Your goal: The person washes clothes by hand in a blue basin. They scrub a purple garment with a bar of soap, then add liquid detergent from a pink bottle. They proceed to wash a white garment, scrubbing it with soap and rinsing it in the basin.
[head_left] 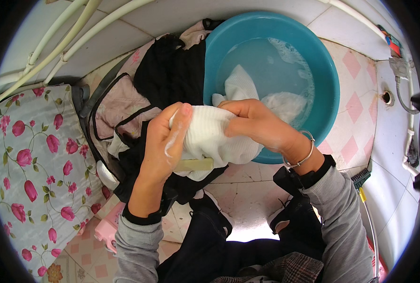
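Note:
A wet white ribbed cloth (205,125) is stretched between my two hands, just in front of the basin. My left hand (165,134) is closed on its left side, with white suds along the thumb. From under that palm juts a pale yellow-green bar of soap (194,164), lying against the cloth; the fingers around it are hidden. My right hand (257,123) pinches the cloth's upper right part between thumb and fingers. Behind it, a teal basin (330,108) holds cloudy, sudsy water, and more white fabric (285,104) is partly sunk there.
Black and pink clothes (167,70) are heaped left of the basin. Farther left stands something under a floral cover (35,170), with a pink plastic container (108,228) beside it. Pipes (77,42) run along the wall. A black-bristled brush (361,178) is at the right.

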Demonstrator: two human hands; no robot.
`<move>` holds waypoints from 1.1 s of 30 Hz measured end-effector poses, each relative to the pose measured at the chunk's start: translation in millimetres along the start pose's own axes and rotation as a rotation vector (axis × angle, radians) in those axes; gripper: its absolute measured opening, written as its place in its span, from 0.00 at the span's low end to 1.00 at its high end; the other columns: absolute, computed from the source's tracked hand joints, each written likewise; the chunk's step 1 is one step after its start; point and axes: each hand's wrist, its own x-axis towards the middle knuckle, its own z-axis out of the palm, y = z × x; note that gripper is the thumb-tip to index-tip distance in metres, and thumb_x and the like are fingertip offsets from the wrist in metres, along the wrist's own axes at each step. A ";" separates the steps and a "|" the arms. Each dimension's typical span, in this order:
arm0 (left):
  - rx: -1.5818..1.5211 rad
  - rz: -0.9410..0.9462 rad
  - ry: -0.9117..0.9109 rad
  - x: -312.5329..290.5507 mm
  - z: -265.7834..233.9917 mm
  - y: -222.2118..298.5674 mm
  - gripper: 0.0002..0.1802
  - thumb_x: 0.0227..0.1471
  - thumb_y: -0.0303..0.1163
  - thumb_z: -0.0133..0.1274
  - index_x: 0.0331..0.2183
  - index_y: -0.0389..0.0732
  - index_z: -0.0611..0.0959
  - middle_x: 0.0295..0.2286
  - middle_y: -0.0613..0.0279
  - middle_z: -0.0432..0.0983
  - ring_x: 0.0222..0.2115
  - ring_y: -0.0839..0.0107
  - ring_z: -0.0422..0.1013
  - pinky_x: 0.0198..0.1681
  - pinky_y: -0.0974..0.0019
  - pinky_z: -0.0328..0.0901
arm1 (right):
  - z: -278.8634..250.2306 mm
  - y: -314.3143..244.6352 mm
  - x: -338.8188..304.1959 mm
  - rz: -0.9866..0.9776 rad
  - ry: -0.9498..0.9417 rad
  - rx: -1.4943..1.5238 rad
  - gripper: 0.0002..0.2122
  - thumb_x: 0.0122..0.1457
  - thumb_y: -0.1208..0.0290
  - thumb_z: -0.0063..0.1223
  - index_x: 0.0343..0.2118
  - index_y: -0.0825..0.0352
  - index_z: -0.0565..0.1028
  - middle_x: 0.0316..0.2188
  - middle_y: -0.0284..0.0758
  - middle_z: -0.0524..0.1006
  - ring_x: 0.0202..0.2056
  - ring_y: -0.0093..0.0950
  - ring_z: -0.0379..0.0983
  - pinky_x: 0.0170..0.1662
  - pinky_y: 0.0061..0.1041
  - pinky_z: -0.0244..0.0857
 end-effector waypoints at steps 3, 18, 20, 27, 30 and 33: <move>-0.049 -0.043 0.007 0.0 -0.2 -1.7 0.20 0.64 0.42 0.44 0.25 0.37 0.74 0.20 0.74 0.64 0.23 0.85 0.57 0.26 0.77 0.55 | 5.3 -4.1 -2.1 0.047 0.014 -0.065 0.12 0.50 0.69 0.54 0.33 0.74 0.77 0.25 0.31 0.74 0.28 0.19 0.68 0.33 0.21 0.64; -0.133 -0.088 -0.009 2.6 1.1 -2.9 0.20 0.63 0.43 0.45 0.27 0.38 0.75 0.22 0.75 0.67 0.23 0.87 0.59 0.26 0.79 0.56 | 5.4 -3.6 1.7 0.005 -0.022 -0.083 0.13 0.50 0.68 0.55 0.34 0.74 0.77 0.27 0.31 0.75 0.30 0.18 0.69 0.35 0.20 0.65; -0.145 -0.100 -0.010 3.7 2.3 -2.8 0.19 0.63 0.42 0.45 0.27 0.37 0.76 0.22 0.74 0.67 0.23 0.87 0.59 0.26 0.79 0.56 | 3.6 -2.9 1.9 0.021 -0.032 -0.053 0.13 0.50 0.68 0.55 0.35 0.74 0.77 0.27 0.31 0.75 0.30 0.18 0.69 0.35 0.21 0.65; -0.176 -0.113 0.002 3.9 1.4 -4.5 0.19 0.63 0.43 0.45 0.28 0.38 0.76 0.22 0.74 0.67 0.24 0.87 0.60 0.27 0.79 0.56 | 6.5 -0.2 1.3 0.007 -0.028 0.009 0.13 0.50 0.70 0.53 0.35 0.73 0.77 0.27 0.31 0.76 0.30 0.18 0.70 0.34 0.20 0.66; -0.176 -0.109 -0.022 4.2 1.4 -4.9 0.19 0.63 0.43 0.45 0.28 0.38 0.76 0.22 0.74 0.68 0.24 0.87 0.60 0.27 0.79 0.57 | 2.6 2.0 3.3 0.035 -0.027 -0.048 0.13 0.50 0.69 0.53 0.36 0.73 0.78 0.28 0.31 0.76 0.30 0.19 0.71 0.35 0.20 0.66; -0.186 -0.121 -0.029 5.0 0.7 -6.3 0.20 0.63 0.44 0.45 0.29 0.38 0.77 0.23 0.74 0.69 0.24 0.87 0.61 0.27 0.79 0.57 | -0.7 1.8 2.3 0.065 -0.053 0.057 0.14 0.50 0.69 0.53 0.36 0.73 0.77 0.28 0.33 0.77 0.30 0.20 0.71 0.35 0.21 0.67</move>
